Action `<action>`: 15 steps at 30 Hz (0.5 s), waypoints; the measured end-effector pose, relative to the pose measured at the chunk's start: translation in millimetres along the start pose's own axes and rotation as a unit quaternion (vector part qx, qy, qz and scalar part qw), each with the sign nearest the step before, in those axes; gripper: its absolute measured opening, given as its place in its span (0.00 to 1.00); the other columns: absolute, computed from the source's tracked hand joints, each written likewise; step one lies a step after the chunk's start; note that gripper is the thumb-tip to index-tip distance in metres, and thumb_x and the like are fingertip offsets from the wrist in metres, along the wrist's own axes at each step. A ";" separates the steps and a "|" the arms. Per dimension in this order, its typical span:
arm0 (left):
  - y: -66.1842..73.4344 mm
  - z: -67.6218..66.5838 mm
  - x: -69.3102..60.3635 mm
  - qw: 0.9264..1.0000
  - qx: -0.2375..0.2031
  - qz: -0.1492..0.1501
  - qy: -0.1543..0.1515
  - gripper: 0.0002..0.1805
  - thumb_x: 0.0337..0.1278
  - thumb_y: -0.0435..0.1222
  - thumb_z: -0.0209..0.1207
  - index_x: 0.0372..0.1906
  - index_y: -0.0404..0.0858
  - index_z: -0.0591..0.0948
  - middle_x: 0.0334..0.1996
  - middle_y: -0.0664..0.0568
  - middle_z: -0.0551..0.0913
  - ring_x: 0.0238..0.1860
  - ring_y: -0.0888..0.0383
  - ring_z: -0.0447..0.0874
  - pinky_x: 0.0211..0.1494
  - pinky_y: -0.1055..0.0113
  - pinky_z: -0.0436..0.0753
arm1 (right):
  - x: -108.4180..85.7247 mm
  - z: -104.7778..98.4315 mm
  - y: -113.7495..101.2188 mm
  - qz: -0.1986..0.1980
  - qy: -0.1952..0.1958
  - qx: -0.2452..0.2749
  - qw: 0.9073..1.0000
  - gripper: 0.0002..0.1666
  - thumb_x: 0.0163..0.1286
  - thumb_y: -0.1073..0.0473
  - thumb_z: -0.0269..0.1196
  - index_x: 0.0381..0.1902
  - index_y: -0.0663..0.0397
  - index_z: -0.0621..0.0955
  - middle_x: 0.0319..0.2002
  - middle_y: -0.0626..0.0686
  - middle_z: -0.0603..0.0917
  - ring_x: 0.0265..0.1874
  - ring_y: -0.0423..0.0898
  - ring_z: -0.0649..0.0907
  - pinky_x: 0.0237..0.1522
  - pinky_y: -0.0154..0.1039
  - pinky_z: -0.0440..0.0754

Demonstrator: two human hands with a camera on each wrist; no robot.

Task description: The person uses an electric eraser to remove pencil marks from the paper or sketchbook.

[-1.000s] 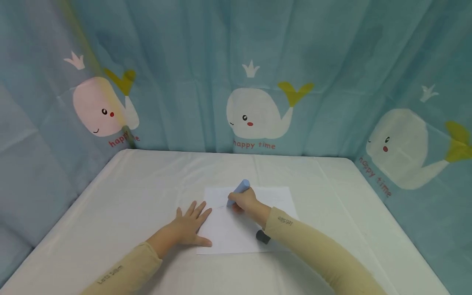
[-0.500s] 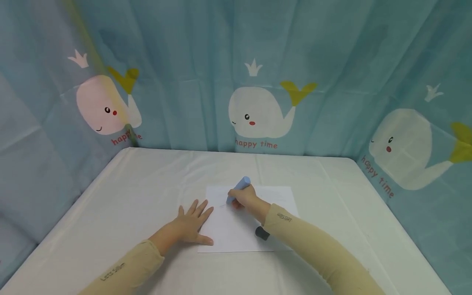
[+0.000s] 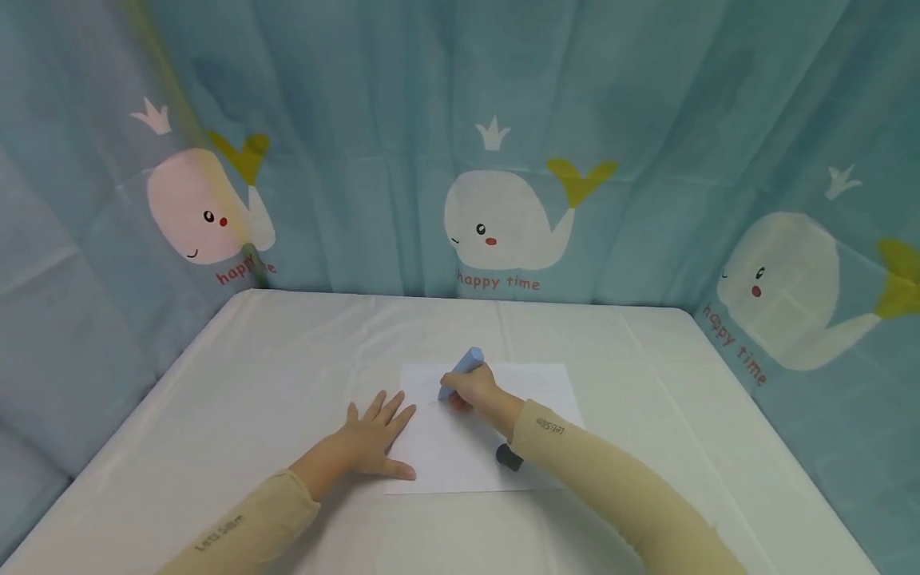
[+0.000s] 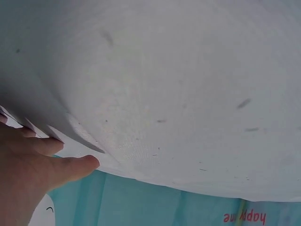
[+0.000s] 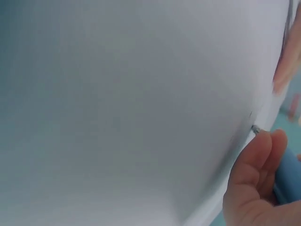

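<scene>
A sheet of white paper [image 3: 431,463] lies on the white-covered table. My right hand [image 3: 474,386] grips a thick light-blue marker [image 3: 470,361] above its left half, the marker leaning with its tip down at the paper. In the right wrist view the fingers wrap round the blue barrel [image 5: 287,176], and the dark tip [image 5: 255,128] sits beside a short dark mark. Faint thin strokes show near the tip in the head view. My left hand [image 3: 366,441] rests with spread fingers over the paper's left edge. A short black cylinder [image 3: 509,457] lies on the paper by the right sleeve.
A white cloth covers the table [image 3: 287,359]. Blue-green curtains [image 3: 359,160] printed with whales hang behind it and along both sides. The right forearm [image 3: 611,471] crosses the paper's lower right corner.
My right hand and the marker shift only slightly, a little to the left over the paper. The left hand stays in place on the paper's edge. The whole head view has moved slightly.
</scene>
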State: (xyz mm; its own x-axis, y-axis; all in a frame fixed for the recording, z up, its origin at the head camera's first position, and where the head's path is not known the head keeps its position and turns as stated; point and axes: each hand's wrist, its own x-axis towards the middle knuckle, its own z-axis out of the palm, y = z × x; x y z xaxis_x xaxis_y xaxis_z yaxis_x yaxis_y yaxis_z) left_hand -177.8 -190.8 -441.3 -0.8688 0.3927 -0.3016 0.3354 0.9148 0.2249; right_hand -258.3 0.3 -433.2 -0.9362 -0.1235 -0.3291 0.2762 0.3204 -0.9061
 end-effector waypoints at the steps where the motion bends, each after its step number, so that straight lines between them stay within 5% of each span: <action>1: -0.4 0.3 0.0 1.000 0.001 -0.002 0.000 0.60 0.45 0.69 0.60 0.76 0.36 0.55 0.76 0.37 0.45 0.74 0.32 0.37 0.62 0.24 0.43 | 0.2 0.4 -0.5 0.002 -0.004 0.001 1.000 0.28 0.59 0.63 0.66 0.53 0.71 0.69 0.25 0.58 0.82 0.17 0.43 0.80 0.24 0.35 0.82; 9: -0.1 -1.3 -2.7 1.000 0.008 -0.005 0.001 0.60 0.45 0.68 0.61 0.75 0.36 0.55 0.76 0.36 0.46 0.74 0.32 0.38 0.62 0.24 0.44 | 5.8 -0.8 -2.9 0.001 0.018 0.019 1.000 0.29 0.58 0.62 0.66 0.54 0.71 0.70 0.23 0.57 0.82 0.16 0.43 0.79 0.24 0.34 0.80; 15: 0.7 -2.2 -0.8 1.000 0.003 -0.001 0.002 0.59 0.46 0.68 0.60 0.75 0.36 0.55 0.76 0.36 0.45 0.74 0.32 0.38 0.62 0.24 0.44 | 4.7 -0.9 0.2 0.009 -0.015 0.006 1.000 0.31 0.58 0.62 0.66 0.55 0.72 0.68 0.24 0.58 0.82 0.16 0.43 0.80 0.24 0.34 0.80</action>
State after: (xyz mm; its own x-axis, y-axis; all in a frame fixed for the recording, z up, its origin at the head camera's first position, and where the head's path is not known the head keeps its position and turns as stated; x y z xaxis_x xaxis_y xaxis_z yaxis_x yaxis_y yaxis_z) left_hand -177.6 -190.7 -438.9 -0.8714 0.3896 -0.2982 0.3349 0.9165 0.2187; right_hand -262.8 0.6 -434.6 -0.9244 -0.1453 -0.3526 0.2953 0.3122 -0.9029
